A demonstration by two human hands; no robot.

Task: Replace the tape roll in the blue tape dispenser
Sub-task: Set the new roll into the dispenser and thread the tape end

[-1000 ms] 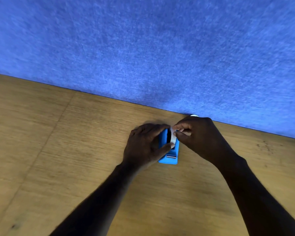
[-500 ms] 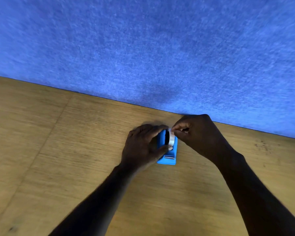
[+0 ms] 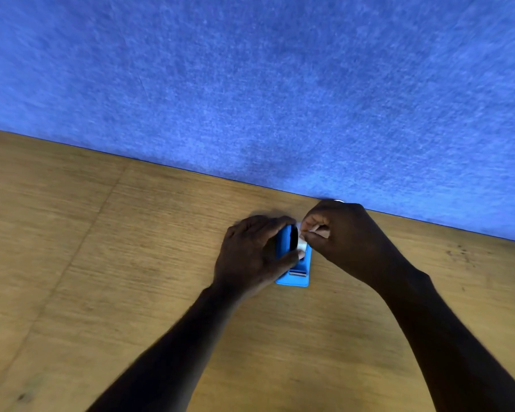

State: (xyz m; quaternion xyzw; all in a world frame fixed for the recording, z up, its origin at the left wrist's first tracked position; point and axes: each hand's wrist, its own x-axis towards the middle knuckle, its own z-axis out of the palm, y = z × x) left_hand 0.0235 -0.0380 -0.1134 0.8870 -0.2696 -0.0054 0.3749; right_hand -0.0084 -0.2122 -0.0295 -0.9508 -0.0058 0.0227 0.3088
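The blue tape dispenser [image 3: 296,276] stands on the wooden table [image 3: 131,263], its metal cutter facing me. My left hand [image 3: 250,254] wraps around the dispenser's left side, thumb pressed near the front of the roll. A white tape roll [image 3: 301,243] with a dark core sits in the dispenser's slot, mostly hidden by my fingers. My right hand [image 3: 345,239] pinches the top right of the roll with fingertips closed on it.
A blue felt partition [image 3: 250,84] rises along the table's far edge just behind my hands. A small white object [image 3: 339,201] peeks out behind my right hand at the partition's base. Bare wood stretches left and toward me.
Both hands and the dispenser stay in the same spot. My right fingertips have shifted slightly on the roll's top; the roll sits a little lower in the slot.
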